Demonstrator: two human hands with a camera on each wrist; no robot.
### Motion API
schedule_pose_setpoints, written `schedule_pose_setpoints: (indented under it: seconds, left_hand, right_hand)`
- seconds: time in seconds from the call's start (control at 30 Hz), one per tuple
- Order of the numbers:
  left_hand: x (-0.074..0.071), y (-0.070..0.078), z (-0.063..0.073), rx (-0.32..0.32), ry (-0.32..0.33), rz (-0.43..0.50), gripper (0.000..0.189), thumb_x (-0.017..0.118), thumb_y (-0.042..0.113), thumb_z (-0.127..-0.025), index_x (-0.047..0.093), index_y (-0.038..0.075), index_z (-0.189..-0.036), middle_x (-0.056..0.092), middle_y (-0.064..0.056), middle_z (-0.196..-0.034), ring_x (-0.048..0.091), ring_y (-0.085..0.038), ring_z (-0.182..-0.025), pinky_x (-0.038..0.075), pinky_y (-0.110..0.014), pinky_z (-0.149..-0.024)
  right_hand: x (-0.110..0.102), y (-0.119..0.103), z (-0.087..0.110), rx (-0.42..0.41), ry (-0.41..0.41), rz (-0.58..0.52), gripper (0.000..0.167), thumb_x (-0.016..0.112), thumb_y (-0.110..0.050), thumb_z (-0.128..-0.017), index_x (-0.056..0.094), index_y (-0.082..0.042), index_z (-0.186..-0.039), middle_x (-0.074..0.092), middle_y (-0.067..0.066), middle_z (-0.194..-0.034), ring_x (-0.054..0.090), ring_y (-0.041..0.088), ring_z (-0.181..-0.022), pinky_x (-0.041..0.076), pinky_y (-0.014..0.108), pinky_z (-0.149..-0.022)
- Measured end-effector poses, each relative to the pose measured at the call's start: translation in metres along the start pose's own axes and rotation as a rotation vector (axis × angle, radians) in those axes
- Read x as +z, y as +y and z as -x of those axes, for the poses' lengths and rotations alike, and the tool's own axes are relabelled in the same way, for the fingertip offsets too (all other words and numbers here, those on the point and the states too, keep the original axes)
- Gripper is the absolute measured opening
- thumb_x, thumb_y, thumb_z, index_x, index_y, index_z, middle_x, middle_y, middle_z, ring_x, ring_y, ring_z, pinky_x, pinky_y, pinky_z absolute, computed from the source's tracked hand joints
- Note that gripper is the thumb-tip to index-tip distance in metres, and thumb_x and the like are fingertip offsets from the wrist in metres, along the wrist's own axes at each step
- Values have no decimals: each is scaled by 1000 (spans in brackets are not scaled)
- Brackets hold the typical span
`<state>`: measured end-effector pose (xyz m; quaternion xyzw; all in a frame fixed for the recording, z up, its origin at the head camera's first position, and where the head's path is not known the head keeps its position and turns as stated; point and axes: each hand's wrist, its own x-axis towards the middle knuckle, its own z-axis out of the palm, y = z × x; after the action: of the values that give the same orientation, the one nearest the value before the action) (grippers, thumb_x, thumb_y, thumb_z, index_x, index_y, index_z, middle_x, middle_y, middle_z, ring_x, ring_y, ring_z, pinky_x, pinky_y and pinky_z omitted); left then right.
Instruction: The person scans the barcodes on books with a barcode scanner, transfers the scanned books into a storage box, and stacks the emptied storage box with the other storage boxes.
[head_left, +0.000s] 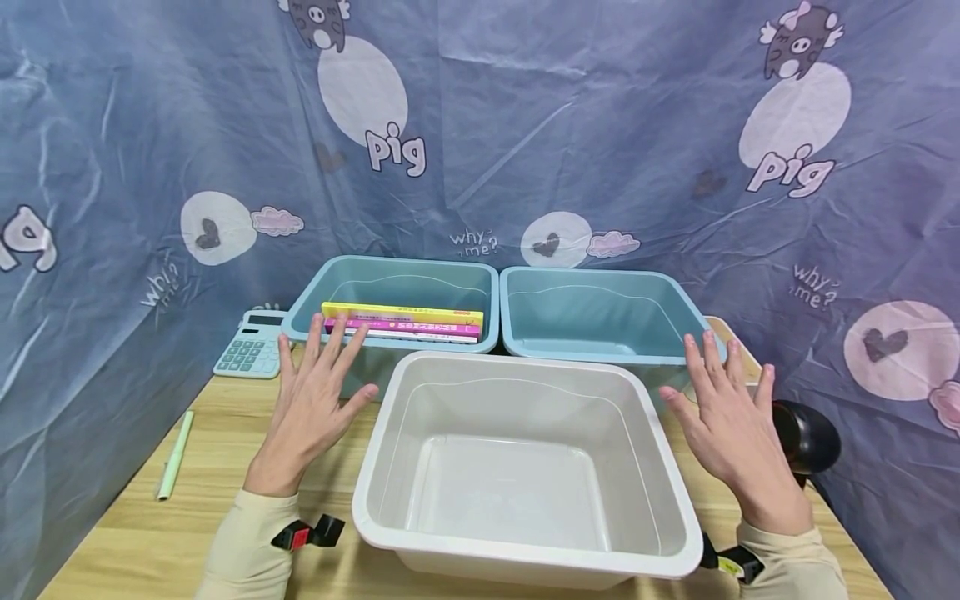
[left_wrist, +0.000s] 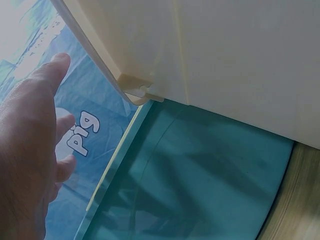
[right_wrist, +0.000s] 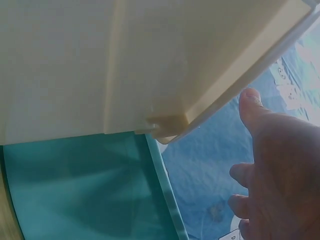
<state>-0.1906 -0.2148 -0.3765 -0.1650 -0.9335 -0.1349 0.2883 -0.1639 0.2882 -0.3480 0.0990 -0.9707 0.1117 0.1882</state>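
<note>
In the head view a white plastic bin [head_left: 510,492] stands at the front of the table, with nothing inside it. My left hand [head_left: 311,408] is held to its left, fingers spread, holding nothing. To the right of the bin my right hand [head_left: 731,425] is spread the same way. Both wrist views show the left hand [left_wrist: 30,145] and the right hand [right_wrist: 285,165] apart from the bin's outer wall. Behind stand two blue bins. The left blue bin [head_left: 360,271] has several books [head_left: 405,315] in it; the right blue bin [head_left: 600,292] shows a bare floor.
A light blue calculator [head_left: 251,346] lies at the back left, and a pale green pen [head_left: 176,454] on the left of the wooden table [head_left: 127,533]. A round black object [head_left: 813,437] stands beyond my right hand. A patterned blue curtain [head_left: 480,125] surrounds the table.
</note>
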Motion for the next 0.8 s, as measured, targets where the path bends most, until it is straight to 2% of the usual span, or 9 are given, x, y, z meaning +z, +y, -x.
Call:
schedule_pose_setpoints:
  seconds: [0.07,0.2,0.33,0.43,0.53,0.6,0.63,0.7,0.8]
  left_hand:
    - [0,0,0,7,2,1,82,32,75,-96,24,26,-161,22,-13,-168,-3,-32,-158,-12,-69,-119]
    - [1,0,-1,48,3,7,81,34,73,-96,27,25,-161,23,-12,-167,7,-38,-157,-4,-73,-118]
    - [0,0,0,118,7,59,77,38,70,-97,32,23,-159,31,-14,-164,20,-39,-154,10,-71,-120]
    - [0,0,1,178,24,124,71,48,63,-98,43,19,-154,46,-15,-156,33,-37,-149,25,-62,-120]
    - [-1,2,1,220,39,169,63,62,51,-95,52,17,-147,59,-12,-142,48,-34,-137,41,-56,-111]
    - [-1,3,2,220,29,193,61,69,44,-92,55,17,-144,65,-10,-133,55,-31,-129,48,-54,-104]
    - [-1,4,3,217,22,203,60,71,40,-90,56,16,-143,67,-9,-128,58,-30,-123,51,-53,-101]
    - [-2,6,4,194,2,226,60,74,36,-88,56,17,-143,71,-7,-119,64,-27,-112,55,-51,-93]
    - [-3,9,6,154,-52,287,57,75,31,-89,57,17,-142,73,-3,-104,68,-20,-94,58,-44,-80]
  right_hand:
    - [0,-1,0,-5,7,-5,75,37,-50,-106,7,-10,-162,7,26,-166,-9,46,-154,-19,71,-115]
    - [-1,-4,0,-25,28,-17,76,40,-50,-106,9,-9,-162,13,29,-165,-3,47,-154,-11,70,-119]
    - [-4,-8,0,-30,42,-24,81,50,-50,-102,12,-10,-162,24,32,-161,16,53,-149,13,69,-119]
    - [-6,-13,1,-28,76,-18,84,59,-50,-98,20,-14,-162,42,32,-151,40,55,-136,37,72,-102]
    - [-6,-17,2,-41,128,-2,81,66,-49,-93,34,-12,-157,66,26,-123,65,46,-99,53,59,-70]
    - [-5,-18,3,-51,158,4,75,70,-48,-91,45,-10,-151,72,20,-103,68,35,-76,48,44,-50]
    - [-4,-19,3,-59,168,6,72,71,-47,-90,50,-8,-147,74,16,-94,67,30,-66,43,38,-45]
    - [-3,-20,3,-74,169,-3,65,72,-44,-90,57,-7,-141,76,8,-86,66,23,-59,38,30,-43]
    - [-2,-20,2,-101,164,-17,55,74,-39,-89,64,-6,-132,76,0,-78,65,16,-57,39,28,-45]
